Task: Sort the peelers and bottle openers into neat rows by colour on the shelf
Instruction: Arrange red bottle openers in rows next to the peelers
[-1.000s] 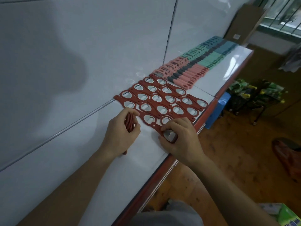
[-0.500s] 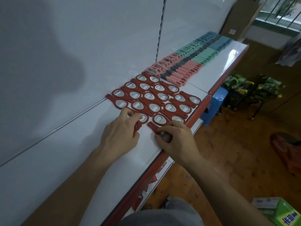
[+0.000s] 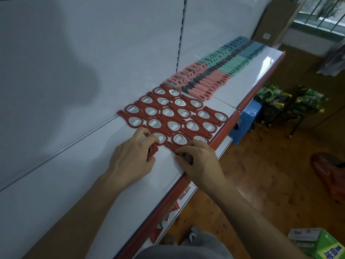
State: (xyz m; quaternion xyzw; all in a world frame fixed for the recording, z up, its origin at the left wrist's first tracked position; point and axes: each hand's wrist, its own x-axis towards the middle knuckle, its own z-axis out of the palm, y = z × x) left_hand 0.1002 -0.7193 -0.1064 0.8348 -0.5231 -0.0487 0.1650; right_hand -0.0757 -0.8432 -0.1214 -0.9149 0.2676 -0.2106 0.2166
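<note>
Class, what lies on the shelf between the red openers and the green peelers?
Pink peelers fill that stretch, as the head view shows.

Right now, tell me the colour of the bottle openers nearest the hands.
The bottle openers are red, each with a silver metal centre; the head view shows this best.

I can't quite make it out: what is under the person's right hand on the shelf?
A red bottle opener lies under the right hand; its red end pokes out and a bit of metal shows between fingers. The rest is covered.
</note>
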